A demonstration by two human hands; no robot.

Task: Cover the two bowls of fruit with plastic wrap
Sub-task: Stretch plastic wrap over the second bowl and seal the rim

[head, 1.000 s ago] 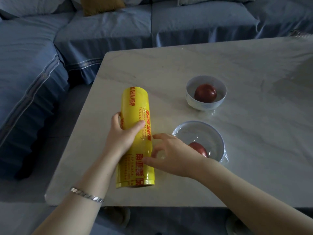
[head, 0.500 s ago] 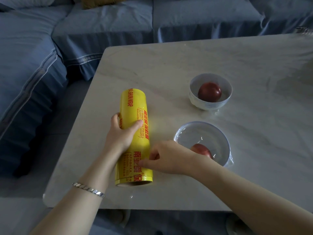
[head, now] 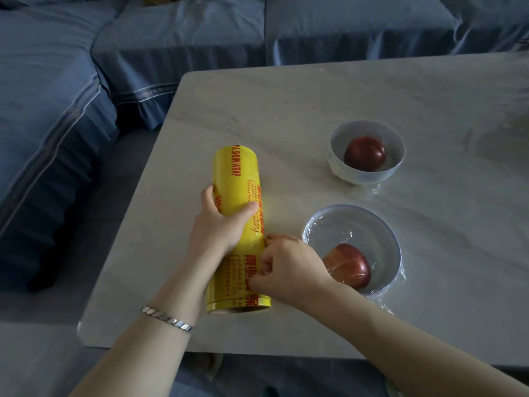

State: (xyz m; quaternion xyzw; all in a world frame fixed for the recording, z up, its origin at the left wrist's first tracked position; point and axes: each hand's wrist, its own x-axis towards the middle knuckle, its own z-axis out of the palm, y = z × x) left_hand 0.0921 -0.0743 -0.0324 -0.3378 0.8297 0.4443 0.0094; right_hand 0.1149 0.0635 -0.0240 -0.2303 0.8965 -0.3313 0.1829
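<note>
The roll of plastic wrap [head: 237,219] lay on the tabletop [head: 300,110], its length running away from the person. The left hand [head: 217,227] gripped its middle from the left. The right hand [head: 289,265] pinched at the roll's right side, closer to the near end. Just right of the right hand sat the near bowl [head: 378,233], with film [head: 337,230] over it and an apple [head: 352,267] inside, partly behind the wrist. Beyond that bowl, farther from both hands and apart from it, sat the far bowl [head: 342,167], holding another apple [head: 365,153]. A sofa [head: 171,38] lay past the tabletop's far edge and off to the left of the left hand.
</note>
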